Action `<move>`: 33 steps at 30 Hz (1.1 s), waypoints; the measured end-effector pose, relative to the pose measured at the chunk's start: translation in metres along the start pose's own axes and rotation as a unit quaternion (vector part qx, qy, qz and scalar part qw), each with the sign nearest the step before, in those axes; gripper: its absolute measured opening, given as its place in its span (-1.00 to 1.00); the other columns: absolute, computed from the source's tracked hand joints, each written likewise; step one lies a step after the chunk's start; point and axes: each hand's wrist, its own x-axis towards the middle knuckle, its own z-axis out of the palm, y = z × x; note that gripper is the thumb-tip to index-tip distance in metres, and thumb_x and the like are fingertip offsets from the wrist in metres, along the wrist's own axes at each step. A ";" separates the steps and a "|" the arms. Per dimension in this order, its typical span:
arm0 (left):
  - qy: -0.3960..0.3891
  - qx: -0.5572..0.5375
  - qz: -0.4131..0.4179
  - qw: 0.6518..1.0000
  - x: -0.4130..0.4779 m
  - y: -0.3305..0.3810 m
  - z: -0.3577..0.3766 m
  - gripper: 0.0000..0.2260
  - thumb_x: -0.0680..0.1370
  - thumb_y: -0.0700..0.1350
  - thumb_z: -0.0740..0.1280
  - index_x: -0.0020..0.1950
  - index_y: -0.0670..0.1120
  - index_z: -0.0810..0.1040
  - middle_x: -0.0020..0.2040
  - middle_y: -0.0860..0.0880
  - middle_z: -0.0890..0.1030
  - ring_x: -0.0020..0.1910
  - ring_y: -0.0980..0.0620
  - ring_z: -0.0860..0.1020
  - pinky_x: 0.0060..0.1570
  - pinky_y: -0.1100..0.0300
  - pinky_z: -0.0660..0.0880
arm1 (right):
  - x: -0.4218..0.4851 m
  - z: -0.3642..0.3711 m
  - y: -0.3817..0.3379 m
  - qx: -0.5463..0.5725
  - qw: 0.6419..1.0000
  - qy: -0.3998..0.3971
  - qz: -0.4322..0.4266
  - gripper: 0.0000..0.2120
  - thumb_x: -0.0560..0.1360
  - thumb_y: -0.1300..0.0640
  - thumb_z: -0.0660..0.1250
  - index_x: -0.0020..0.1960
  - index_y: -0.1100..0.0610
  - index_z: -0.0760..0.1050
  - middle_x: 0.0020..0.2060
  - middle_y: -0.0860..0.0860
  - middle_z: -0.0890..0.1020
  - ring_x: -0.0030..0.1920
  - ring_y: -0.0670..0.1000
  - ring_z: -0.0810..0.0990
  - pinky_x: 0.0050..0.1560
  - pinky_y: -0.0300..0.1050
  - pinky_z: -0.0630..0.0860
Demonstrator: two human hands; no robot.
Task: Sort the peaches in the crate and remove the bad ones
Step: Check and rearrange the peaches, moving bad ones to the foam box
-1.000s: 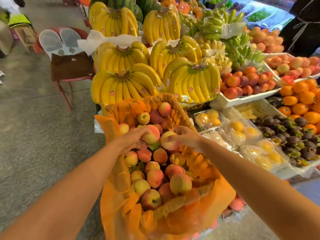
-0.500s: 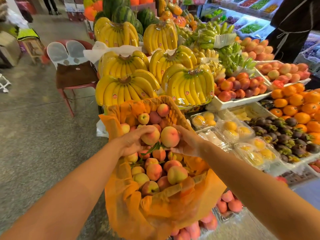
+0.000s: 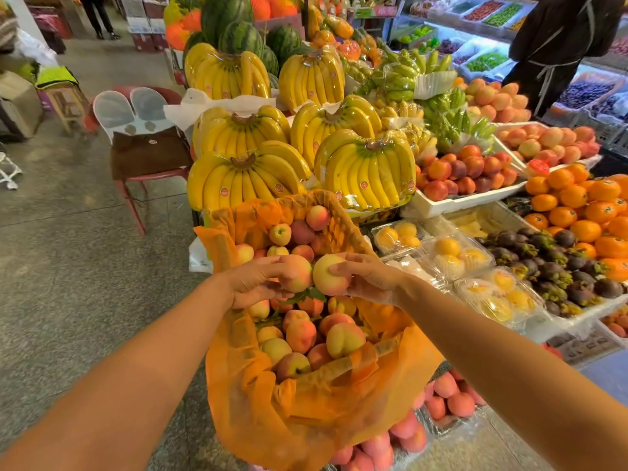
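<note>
Left hand [image 3: 253, 283] is curled round a pinkish peach [image 3: 297, 275], and my right hand [image 3: 370, 278] has its fingers wrapped over a paler yellow peach [image 3: 328, 278], so both are gripping fruit, and the two peaches are touching each other just above the pile. Right under them is the crate [image 3: 306, 413], lined with floppy orange plastic. The rest of the peaches [image 3: 343, 338] are heaped inside, with a couple of green leaves [image 3: 311, 295] poking out among them. Down by the crate's near corner there are wrapped pink peaches [image 3: 452, 399] in clear film. To my right sit clear plastic boxes [image 3: 452, 253] of yellow fruit, then a heap of dark mangosteens [image 3: 550, 263] and a stack of oranges [image 3: 577, 198]. Just behind the crate are big bunches of bananas [image 3: 367, 171] in plastic, with a white tray of red nectarines [image 3: 469, 171] beside them. Off to the left on the floor [image 3: 68, 266] stands a red chair [image 3: 142, 151] with a white back. Furthest back, striped watermelons [image 3: 239, 37] top the display, and a person in dark clothes [image 3: 557, 45] with an apron stands at the far right.
</note>
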 end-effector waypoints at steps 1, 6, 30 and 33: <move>-0.001 -0.004 0.002 1.000 -0.002 0.000 0.001 -0.49 0.19 -0.14 0.51 0.13 -0.12 0.53 0.02 -0.17 0.59 0.02 -0.10 0.55 0.03 0.05 0.57 | -0.001 0.000 0.000 -0.002 1.000 -0.007 -0.006 -0.68 0.39 0.30 0.41 0.12 0.12 0.51 -0.04 0.07 0.66 -0.01 0.05 0.64 -0.06 -0.12 0.61; 0.024 -0.075 0.015 0.997 -0.003 0.002 0.005 -0.52 0.25 -0.12 0.46 0.16 -0.10 0.50 0.18 -0.23 0.49 0.01 -0.15 0.52 0.04 0.00 0.50 | -0.005 0.001 -0.002 -0.038 0.999 -0.018 -0.029 -0.58 0.40 0.46 0.37 0.18 0.12 0.50 0.04 0.07 0.62 0.06 0.05 0.62 0.08 -0.09 0.58; -0.112 0.584 -0.159 0.788 -0.004 -0.002 0.023 -0.51 0.41 -0.02 0.45 0.29 -0.14 0.47 0.10 -0.05 0.47 -0.02 -0.02 0.48 -0.11 0.12 0.42 | -0.015 -0.015 -0.009 -0.558 0.825 -0.028 0.088 -0.48 0.38 0.23 0.51 0.28 0.02 0.44 0.17 -0.02 0.44 0.20 0.03 0.43 0.03 -0.19 0.43; -0.132 0.626 -0.197 0.743 -0.003 -0.003 0.029 -0.44 0.38 0.00 0.47 0.33 -0.13 0.45 0.21 -0.12 0.52 -0.02 -0.05 0.51 -0.13 0.11 0.43 | -0.018 -0.018 -0.019 -0.652 0.747 -0.067 0.112 -0.41 0.36 0.13 0.54 0.33 -0.01 0.43 0.15 -0.08 0.42 0.19 -0.01 0.41 0.04 -0.18 0.39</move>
